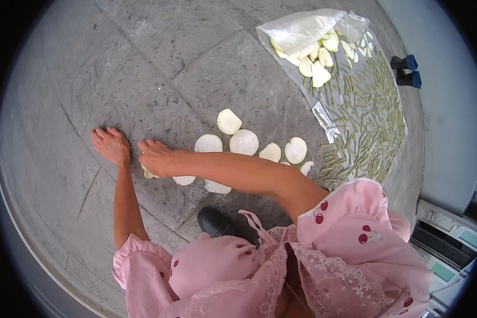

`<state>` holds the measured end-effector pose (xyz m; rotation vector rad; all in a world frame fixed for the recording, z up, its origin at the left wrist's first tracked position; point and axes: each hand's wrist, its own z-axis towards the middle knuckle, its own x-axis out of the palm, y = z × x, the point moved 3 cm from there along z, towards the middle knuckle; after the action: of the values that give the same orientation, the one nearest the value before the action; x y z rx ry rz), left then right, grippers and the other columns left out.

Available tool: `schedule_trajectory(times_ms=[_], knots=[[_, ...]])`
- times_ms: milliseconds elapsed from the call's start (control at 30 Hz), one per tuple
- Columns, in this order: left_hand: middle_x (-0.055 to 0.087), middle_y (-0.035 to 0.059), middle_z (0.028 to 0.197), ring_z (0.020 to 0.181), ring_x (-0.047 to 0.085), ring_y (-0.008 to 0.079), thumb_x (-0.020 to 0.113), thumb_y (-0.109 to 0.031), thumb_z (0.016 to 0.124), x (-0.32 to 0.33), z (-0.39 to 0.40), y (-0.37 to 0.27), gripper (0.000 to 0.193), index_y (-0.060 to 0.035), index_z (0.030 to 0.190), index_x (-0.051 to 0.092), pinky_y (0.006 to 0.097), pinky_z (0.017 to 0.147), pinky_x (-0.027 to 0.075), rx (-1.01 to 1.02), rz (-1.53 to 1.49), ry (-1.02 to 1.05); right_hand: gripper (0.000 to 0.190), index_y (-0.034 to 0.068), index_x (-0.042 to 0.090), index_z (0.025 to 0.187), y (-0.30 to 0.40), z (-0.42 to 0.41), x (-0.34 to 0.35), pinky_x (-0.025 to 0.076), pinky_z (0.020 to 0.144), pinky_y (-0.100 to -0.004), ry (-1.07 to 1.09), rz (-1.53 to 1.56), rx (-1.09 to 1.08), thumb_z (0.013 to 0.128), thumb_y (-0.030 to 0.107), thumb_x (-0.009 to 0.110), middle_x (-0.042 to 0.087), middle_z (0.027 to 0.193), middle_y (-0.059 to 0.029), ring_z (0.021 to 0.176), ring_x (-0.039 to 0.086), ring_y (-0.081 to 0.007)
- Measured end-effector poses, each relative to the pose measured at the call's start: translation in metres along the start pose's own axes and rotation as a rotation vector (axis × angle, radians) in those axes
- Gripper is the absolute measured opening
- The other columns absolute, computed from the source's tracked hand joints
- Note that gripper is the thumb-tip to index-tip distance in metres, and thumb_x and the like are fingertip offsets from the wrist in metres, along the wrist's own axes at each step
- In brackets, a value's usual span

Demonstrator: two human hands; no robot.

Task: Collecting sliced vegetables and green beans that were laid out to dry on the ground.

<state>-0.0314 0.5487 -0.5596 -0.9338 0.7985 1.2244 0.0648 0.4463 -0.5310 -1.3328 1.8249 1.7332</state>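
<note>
My left hand [110,146] is palm down at the concrete floor [123,79], fingers bent; its underside is hidden. Just right of it, my right hand [157,159] closes over a few pale vegetable slices [148,173], whose edges show beneath the fingers and palm. Round white slices with thin greenish rims lie in a loose patch beyond and under my right forearm, among them one slice [229,121] at the far side, another slice [244,142] touching its neighbours, and an oval slice [295,150] nearer the sheet. The forearm covers part of the patch.
A clear plastic sheet [298,85] at the right bears many cut green bean pieces [375,111] and a heap of pale slices [320,75] under its folded end. Dark boots with blue tops [408,71] stand by the wall [449,103]. My black shoe [214,222] is close to the slices.
</note>
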Motion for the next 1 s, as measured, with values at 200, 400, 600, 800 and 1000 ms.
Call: schedule_trajectory(times_ms=[200,400,600,800,1000], knots=[[0.041,0.0186,0.111,0.103,0.038,0.0315,0.036,-0.021,0.08,-0.002,-0.003,0.006,0.035,0.0033,0.104,0.042,0.0392,0.084,0.03,-0.003,0.053,-0.005,0.021,-0.006,0.051,0.083,0.022,-0.02,-0.018,0.035,0.079,-0.0398,-0.138,0.005,-0.127,0.063,-0.001,0.052,0.043,0.094,-0.0209,0.092,0.042,-0.0315],[0.043,0.018,0.104,0.097,0.04,0.0322,0.039,-0.019,0.077,-0.003,-0.006,0.012,0.032,0.0048,0.098,0.044,0.0391,0.081,0.031,0.036,0.025,-0.045,0.016,-0.01,0.052,0.076,0.017,-0.029,-0.028,0.041,0.071,-0.0339,0.033,0.041,-0.172,0.064,0.0,0.05,0.046,0.087,-0.0224,0.079,0.048,-0.0302],[0.041,0.0191,0.102,0.095,0.039,0.0317,0.041,-0.019,0.076,-0.013,0.006,0.017,0.029,0.0047,0.094,0.043,0.0385,0.08,0.031,0.044,0.06,-0.052,0.038,-0.003,0.053,0.094,-0.071,-0.116,-0.112,0.039,0.078,-0.0308,-0.058,0.569,0.276,0.065,0.022,0.06,0.047,0.101,-0.0145,0.095,0.047,-0.0238],[0.041,0.0202,0.107,0.098,0.04,0.0332,0.039,-0.019,0.078,-0.002,0.001,0.018,0.034,0.0048,0.101,0.042,0.0395,0.08,0.033,0.048,0.019,-0.02,0.035,-0.002,0.054,0.09,-0.101,-0.138,-0.092,0.031,0.087,-0.039,-0.161,0.179,0.376,0.063,0.019,0.063,0.039,0.109,-0.0183,0.102,0.037,-0.0334],[0.04,0.0203,0.113,0.103,0.039,0.0327,0.036,-0.023,0.08,0.002,-0.003,0.008,0.038,0.0041,0.106,0.042,0.039,0.084,0.032,0.023,0.041,0.0,0.03,0.0,0.052,0.087,-0.103,-0.146,-0.069,0.035,0.077,-0.037,-0.382,0.083,0.341,0.064,0.015,0.063,0.04,0.096,-0.0152,0.091,0.04,-0.0303]])
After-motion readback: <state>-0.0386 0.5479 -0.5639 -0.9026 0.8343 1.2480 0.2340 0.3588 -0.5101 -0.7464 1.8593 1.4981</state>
